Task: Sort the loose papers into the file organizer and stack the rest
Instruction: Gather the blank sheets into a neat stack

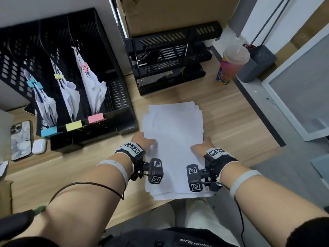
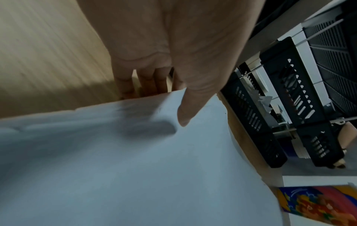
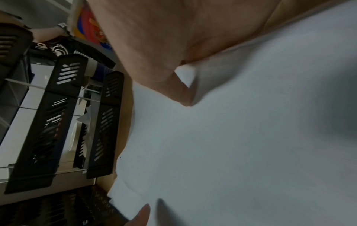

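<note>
at the far left of the head view a phone lies face down on the wooden desk, with a white earbud case just beside it. right of these, in the upper left of the frame, stands the black mesh file organizer; three of its slots hold clipped papers, tagged blue, yellow and pink at the front edge.

at the centre of the frame lies the paper stack, white sheets roughly squared, its near end overhanging the desk edge. the left hand grips the stack's left edge — in the left wrist view the thumb lies on top of the sheets and the fingers curl down past the edge. the right hand grips the right edge the same way, thumb pressed on the top sheet; its fingers are hidden behind the paper.

above the stack, at upper centre, sits a black tiered tray. to its right — near the desk's edge — stands a colourful lidded cup, and beside it a grey bin.
</note>
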Demonstrator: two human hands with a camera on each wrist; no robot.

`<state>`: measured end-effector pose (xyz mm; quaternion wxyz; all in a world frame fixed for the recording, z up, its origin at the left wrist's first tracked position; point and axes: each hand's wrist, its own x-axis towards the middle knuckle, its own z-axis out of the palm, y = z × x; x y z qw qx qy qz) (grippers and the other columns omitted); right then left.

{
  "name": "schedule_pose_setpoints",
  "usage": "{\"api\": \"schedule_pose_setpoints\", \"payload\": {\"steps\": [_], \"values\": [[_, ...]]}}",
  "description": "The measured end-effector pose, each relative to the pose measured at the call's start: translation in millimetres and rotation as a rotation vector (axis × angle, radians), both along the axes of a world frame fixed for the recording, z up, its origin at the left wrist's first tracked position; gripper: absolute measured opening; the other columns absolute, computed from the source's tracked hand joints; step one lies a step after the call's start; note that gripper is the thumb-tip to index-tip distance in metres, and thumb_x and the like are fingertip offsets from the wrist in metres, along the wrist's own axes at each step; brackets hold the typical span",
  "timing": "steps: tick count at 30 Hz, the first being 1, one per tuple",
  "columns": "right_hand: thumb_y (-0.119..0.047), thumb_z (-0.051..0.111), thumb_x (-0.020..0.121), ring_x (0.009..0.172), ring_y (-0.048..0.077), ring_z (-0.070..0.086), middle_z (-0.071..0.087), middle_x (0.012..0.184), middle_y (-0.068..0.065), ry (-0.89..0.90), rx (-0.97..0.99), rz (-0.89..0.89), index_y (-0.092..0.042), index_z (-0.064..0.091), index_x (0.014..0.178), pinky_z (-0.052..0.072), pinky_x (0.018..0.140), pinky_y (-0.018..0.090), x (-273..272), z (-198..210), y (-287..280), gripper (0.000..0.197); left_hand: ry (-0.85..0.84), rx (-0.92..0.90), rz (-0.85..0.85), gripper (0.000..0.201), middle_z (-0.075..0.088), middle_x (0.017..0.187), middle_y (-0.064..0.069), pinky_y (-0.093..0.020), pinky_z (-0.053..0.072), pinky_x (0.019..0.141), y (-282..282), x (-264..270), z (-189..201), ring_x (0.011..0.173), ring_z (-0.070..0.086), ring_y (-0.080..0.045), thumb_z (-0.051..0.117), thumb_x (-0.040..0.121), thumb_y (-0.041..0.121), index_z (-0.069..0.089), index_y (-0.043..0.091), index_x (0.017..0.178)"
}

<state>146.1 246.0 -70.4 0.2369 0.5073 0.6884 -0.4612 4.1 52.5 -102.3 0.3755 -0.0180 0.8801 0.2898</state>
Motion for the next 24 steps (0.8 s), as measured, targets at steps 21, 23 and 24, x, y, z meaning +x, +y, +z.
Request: {"api": "schedule_pose_setpoints", "payload": {"steps": [21, 23, 24], "values": [[0.003, 0.061, 0.082, 0.1, 0.023, 0.062, 0.067, 0.101, 0.002, 0.808, 0.15, -0.385, -0.015, 0.06, 0.109, 0.047, 0.086, 0.031, -26, 108, 31, 0.033, 0.337, 0.994, 0.096, 0.046, 0.073, 0.116, -0.006, -0.04, 0.057, 0.093, 52, -16, 137, 0.109, 0.069, -0.023, 0.086, 0.075, 0.017, 0.066, 0.026, 0.116], [0.002, 0.061, 0.081, 0.101, 0.022, 0.059, 0.065, 0.107, 0.001, 0.772, 0.122, -0.436, -0.015, 0.053, 0.127, 0.042, 0.083, 0.029, -17, 100, 30, 0.05, 0.342, 0.952, 0.021, 0.044, 0.073, 0.114, -0.006, -0.046, 0.057, 0.093, 50, -11, 127, 0.107, 0.07, -0.023, 0.088, 0.072, 0.024, 0.069, 0.028, 0.112], [0.001, 0.061, 0.081, 0.1, 0.02, 0.058, 0.064, 0.104, -0.002, 0.765, 0.119, -0.448, -0.016, 0.052, 0.129, 0.041, 0.083, 0.029, -15, 99, 30, 0.052, 0.332, 0.92, 0.025, 0.05, 0.072, 0.116, -0.006, -0.047, 0.056, 0.095, 49, -10, 123, 0.108, 0.07, -0.022, 0.09, 0.07, 0.031, 0.068, 0.026, 0.115]]}}
